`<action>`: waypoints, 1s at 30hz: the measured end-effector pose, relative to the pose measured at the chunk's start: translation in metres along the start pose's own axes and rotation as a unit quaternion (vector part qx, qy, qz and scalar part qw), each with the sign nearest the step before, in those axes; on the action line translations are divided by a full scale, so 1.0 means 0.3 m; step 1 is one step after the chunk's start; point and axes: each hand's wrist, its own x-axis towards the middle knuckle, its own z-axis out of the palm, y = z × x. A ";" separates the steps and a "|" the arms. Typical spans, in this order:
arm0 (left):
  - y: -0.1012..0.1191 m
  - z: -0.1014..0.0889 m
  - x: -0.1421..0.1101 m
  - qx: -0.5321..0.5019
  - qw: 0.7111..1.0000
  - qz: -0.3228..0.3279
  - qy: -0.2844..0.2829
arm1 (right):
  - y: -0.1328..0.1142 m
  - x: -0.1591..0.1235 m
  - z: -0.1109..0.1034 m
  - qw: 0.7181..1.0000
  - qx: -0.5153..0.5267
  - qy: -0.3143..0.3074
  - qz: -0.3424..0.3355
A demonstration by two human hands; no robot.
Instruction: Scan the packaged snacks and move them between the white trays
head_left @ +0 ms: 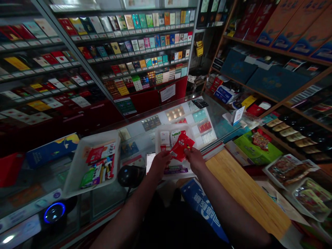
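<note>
Both of my hands hold a small red packet (182, 146) above a white tray (158, 130) on the glass counter. My left hand (160, 162) pinches the packet's lower left edge with closed fingers. My right hand (194, 158) grips its lower right corner, fingers closed too. Inside the tray lie a few small white and red packs (166, 137). A purple strip (175, 170) lies just under my hands.
A second white tray (75, 169) with several red and green packs stands to the left. A black scanner (129, 175) sits between the trays. Shelves of cigarette packs fill the back wall. A wooden counter (243, 190), a calculator (199, 103) and snack trays (290, 169) lie to the right.
</note>
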 end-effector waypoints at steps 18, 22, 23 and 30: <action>0.212 -0.246 -0.114 -0.051 0.997 0.053 -0.014 | -0.093 -0.002 0.183 0.990 0.134 0.029 -0.017; 0.241 -0.299 -0.125 -0.016 0.997 0.072 -0.011 | -0.101 -0.015 0.235 0.997 0.075 -0.001 -0.027; 0.245 -0.312 -0.126 -0.009 0.997 0.075 -0.013 | -0.096 -0.020 0.248 0.998 0.064 -0.005 -0.027; 0.261 -0.399 -0.126 0.033 0.995 0.096 -0.011 | -0.049 -0.059 0.338 0.995 0.095 0.028 -0.031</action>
